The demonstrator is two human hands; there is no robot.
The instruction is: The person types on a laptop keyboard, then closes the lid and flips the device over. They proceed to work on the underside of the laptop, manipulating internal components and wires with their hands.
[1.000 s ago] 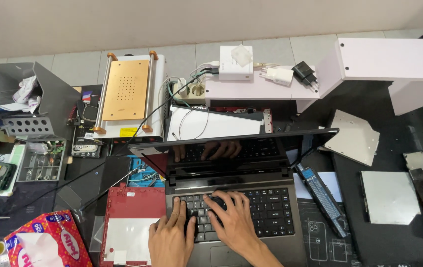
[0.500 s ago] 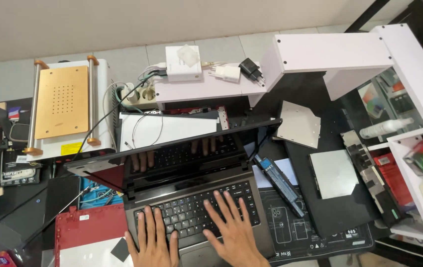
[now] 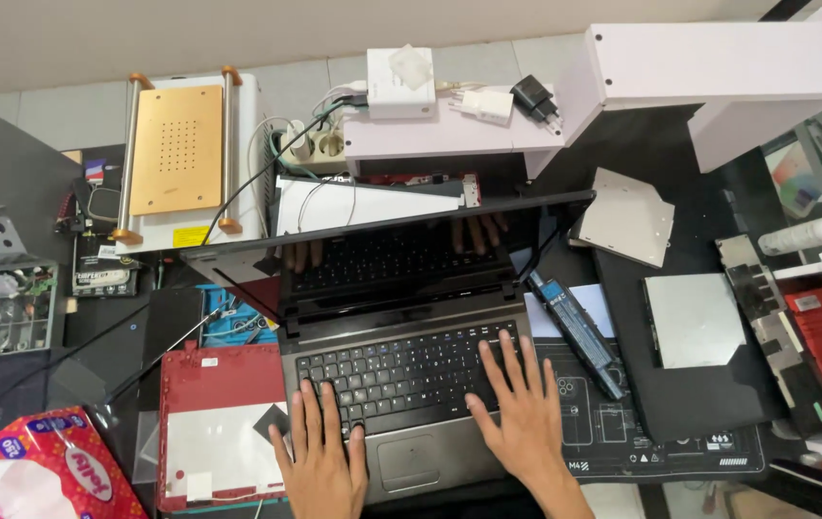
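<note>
An open dark grey laptop (image 3: 401, 317) sits in front of me with its dark screen tilted back, mirroring my fingers. My left hand (image 3: 320, 452) lies flat on the lower left of the keyboard and palm rest, fingers spread. My right hand (image 3: 522, 408) rests flat on the right side of the keyboard, fingers spread, beside the touchpad (image 3: 409, 463). Neither hand holds anything.
A red laptop cover panel (image 3: 214, 423) lies left of the laptop. A long black battery (image 3: 576, 332), two silver drive plates (image 3: 697, 317) and a black mat are to the right. Behind stand a heating-plate machine (image 3: 180, 154), a power strip, chargers and white shelves (image 3: 719, 67). A tissue pack (image 3: 26, 471) is at lower left.
The view has swung sideways and back, and the laptop is again centred. My hands stay on the keyboard, now spread further apart.
</note>
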